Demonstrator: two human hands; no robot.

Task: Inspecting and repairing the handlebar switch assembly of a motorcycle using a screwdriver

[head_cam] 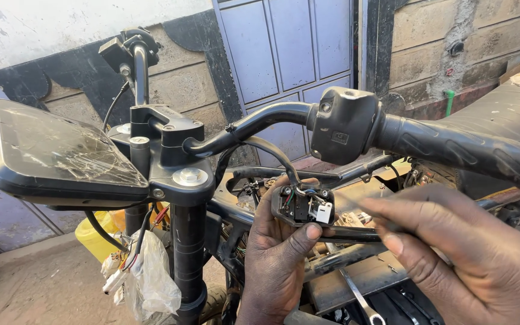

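My left hand (275, 253) holds an opened black switch housing (302, 204) with small wires and a white connector inside, hanging by a cable from the handlebar. My right hand (458, 253) is just to the right of it, fingers pinched around a thin dark tool that points at the housing. Above them runs the black handlebar (254, 123) with the other half of the switch housing (341, 123) and a rubber grip (458, 147).
A cracked display panel (61, 153) sits at the left on the steering clamp (179, 150). A bundle of connectors in clear plastic (142, 271) hangs below it. A spanner (359, 301) lies on the frame. A yellow container (94, 235) and a blue metal door (290, 42) stand behind.
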